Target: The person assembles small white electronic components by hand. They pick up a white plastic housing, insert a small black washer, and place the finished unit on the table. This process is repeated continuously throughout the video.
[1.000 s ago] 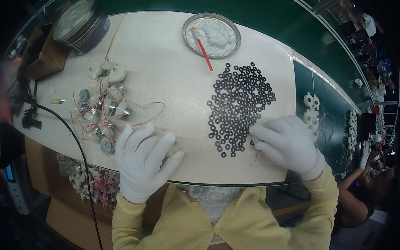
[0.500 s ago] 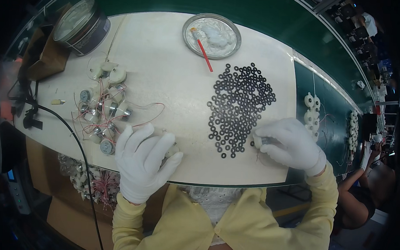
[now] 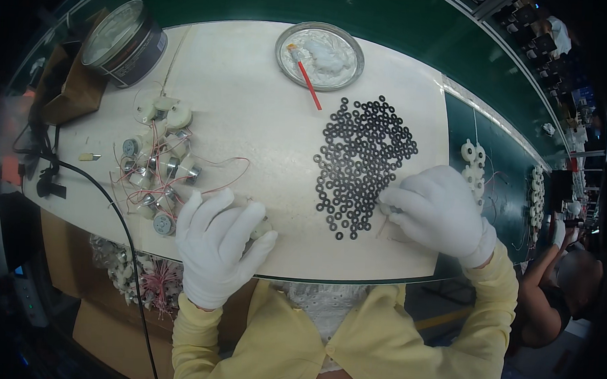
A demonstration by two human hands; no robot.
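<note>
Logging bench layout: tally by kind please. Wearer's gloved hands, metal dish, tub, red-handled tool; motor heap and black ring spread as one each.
Left hand and right hand, gloved: 2
Metal dish: 1
Tub: 1
Red-handled tool: 1
Motor heap: 1
Black ring spread: 1
Total: 7

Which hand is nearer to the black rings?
Right. The right hand is at the lower right edge of the black rings; the left hand is well off to their lower left, beside the motors.
</note>
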